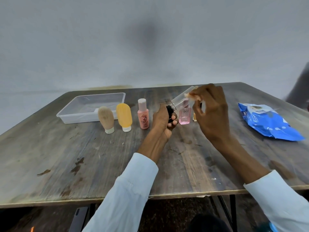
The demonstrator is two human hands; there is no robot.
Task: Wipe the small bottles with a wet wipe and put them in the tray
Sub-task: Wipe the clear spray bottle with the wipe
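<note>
far out to the left of the left hand (164,118) sits the clear tray (66,117), and nothing shows inside it yet. between tray and hand stand three untouched bottles: the tan tube (106,118) cap-down, the yellow tube (124,117) cap-down, then the pink bottle (143,116) upright just beside the knuckles. now the action: the left hand is clenched round the black cap of the clear spray bottle (181,99), held off the table (100,156), its long axis slanting up and away to the right, straight toward the right hand (211,114). that hand pinches a small scrap at the bottle's far end, probably the wet wipe (192,96), though it's blurred. just behind the gap between the hands stands a pink perfume bottle (184,116), with a small amber bottle (194,118) half hidden by the right hand. well off to its right lies the blue wipes pack (267,123). looks like wiping's underway; the tray lies on the left hand's side, so that hand seems the likelier carrier.
</note>
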